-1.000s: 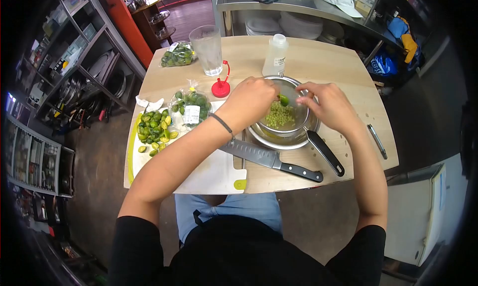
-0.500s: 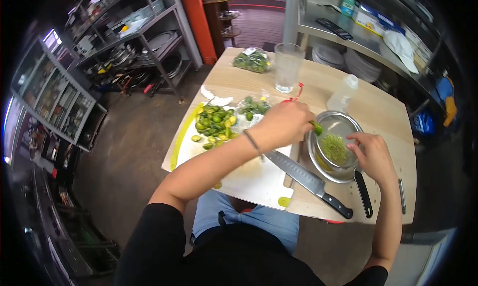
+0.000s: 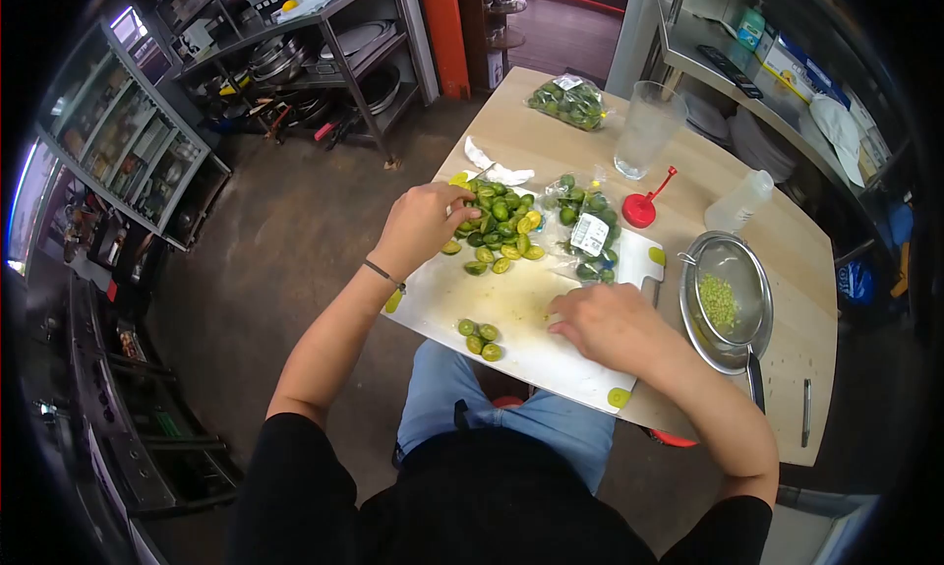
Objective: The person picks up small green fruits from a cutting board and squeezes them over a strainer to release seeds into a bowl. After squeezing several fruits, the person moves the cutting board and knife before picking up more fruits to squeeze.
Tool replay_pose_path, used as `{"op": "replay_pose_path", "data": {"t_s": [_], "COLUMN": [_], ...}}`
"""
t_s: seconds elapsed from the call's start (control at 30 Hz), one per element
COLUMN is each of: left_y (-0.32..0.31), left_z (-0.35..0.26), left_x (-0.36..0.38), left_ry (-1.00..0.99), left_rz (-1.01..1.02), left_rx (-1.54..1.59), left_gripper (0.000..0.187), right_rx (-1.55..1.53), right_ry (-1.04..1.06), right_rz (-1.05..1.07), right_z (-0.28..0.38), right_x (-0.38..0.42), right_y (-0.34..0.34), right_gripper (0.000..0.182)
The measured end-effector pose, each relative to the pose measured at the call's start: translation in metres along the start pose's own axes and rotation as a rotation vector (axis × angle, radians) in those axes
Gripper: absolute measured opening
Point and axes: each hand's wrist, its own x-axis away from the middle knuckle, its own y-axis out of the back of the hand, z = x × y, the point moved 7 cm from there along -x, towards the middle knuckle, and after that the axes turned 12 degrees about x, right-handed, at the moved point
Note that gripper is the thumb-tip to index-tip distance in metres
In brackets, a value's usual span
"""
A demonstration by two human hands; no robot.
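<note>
Brown floor [image 3: 285, 260] stretching beyond left hand [image 3: 423, 223]; wooden table [image 3: 796, 344] bearing white board [image 3: 531, 314] beneath hands. Left hand touching lime pile [image 3: 501, 216]; right hand [image 3: 612, 324] curving over board; cannot tell whether either is grasping.

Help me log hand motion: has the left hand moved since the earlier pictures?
Yes: the left hand has gone leftward, from the sieve to the citrus pile.

my cutting board [image 3: 442, 307] is looking like smooth plastic; the surface [image 3: 551, 154] beneath is showing wood grain. toward its right edge, my metal strainer [image 3: 744, 286] is gleaming; near its far edge, a clear plastic bag [image 3: 567, 103] is glinting.
</note>
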Motion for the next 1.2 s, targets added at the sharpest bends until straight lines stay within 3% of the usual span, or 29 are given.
{"op": "replay_pose_path", "data": {"t_s": [0.03,0.17,0.23,0.33,0.63,0.7,0.77,0.93,1.0,1.2], "left_y": [0.007,0.026,0.004,-0.011,-0.030,-0.031,-0.028,-0.032,-0.032,-0.030], "left_z": [-0.004,-0.016,-0.022,-0.035,-0.028,-0.028,-0.024,-0.031,-0.039,-0.044], "left_x": [0.004,0.029,0.055,0.092,0.100,0.095,0.088,0.079,0.078,0.077], "left_ry": [-0.048,-0.054,-0.036,-0.098,-0.093,-0.106,-0.036,-0.027,-0.133,-0.108], "left_rz": [-0.080,-0.090,0.280,0.412,0.250,0.210,0.130,0.152,0.176,0.211], "left_rx": [0.055,0.130,0.213,0.228,0.160,0.148,0.143,0.044,-0.048,-0.006], "left_gripper": [0.022,0.025,0.027,0.026,0.024,0.022,0.019,0.016,0.015,0.015], "right_rx": [-0.015,-0.045,-0.066,-0.101,-0.171,-0.137,0.099,0.048,0.062,-0.017], "right_ry": [0.064,0.067,0.067,0.032,-0.084,-0.115,-0.172,-0.094,-0.029,-0.080], "right_rz": [-0.004,-0.026,-0.092,-0.171,-0.240,-0.261,-0.269,-0.248,-0.232,-0.236], "right_z": [0.013,0.044,0.057,0.070,0.044,0.033,0.024,0.023,0.027,0.020], "right_x": [-0.004,-0.010,-0.010,-0.012,-0.023,-0.019,-0.012,0.010,0.016,0.024], "right_y": [-0.003,-0.014,-0.023,-0.037,-0.045,-0.041,-0.037,-0.032,-0.033,-0.040], "right_gripper": [0.025,0.031,0.035,0.038,0.025,0.021,0.010,0.010,0.013,0.023]}}
